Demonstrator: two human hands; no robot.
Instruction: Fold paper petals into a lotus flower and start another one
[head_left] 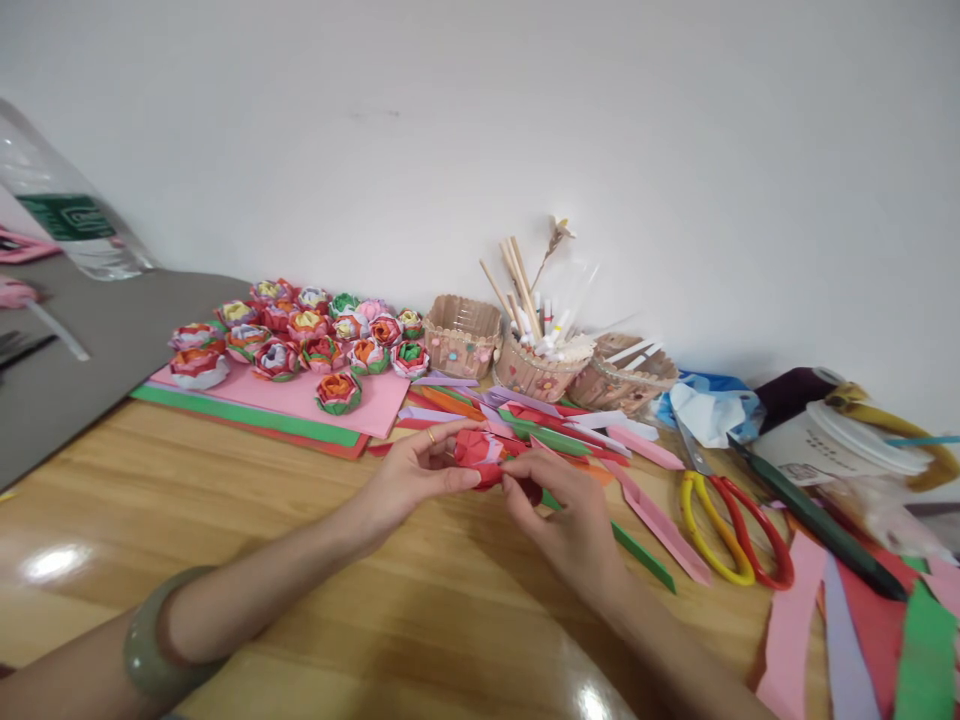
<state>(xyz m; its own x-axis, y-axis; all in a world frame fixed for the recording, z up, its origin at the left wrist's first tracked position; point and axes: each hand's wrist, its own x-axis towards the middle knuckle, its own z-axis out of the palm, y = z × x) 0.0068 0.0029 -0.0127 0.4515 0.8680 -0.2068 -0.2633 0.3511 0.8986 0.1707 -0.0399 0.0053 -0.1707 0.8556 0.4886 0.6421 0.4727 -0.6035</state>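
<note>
Between my two hands, above the wooden table (322, 560), is a small red paper flower (477, 450) with a pale lilac part on top. My left hand (424, 465) wears a ring and holds the flower from its left side, fingers behind and thumb in front. Thumb and index finger of my right hand (559, 505) pinch the flower's right edge. Finished-looking folded paper flowers (337, 392) in many colours stand in a group on stacked pink paper (382, 400). Folded paper strips (551, 432) lie loose behind my hands.
Three decorated baskets (461, 340) stand along the wall, one holding sticks and pens. At the right are scissors (739, 530), a dark green cutter (817, 520), a lidded white tub (832, 445) and coloured paper pieces (795, 620). A plastic bottle (75, 215) is far left.
</note>
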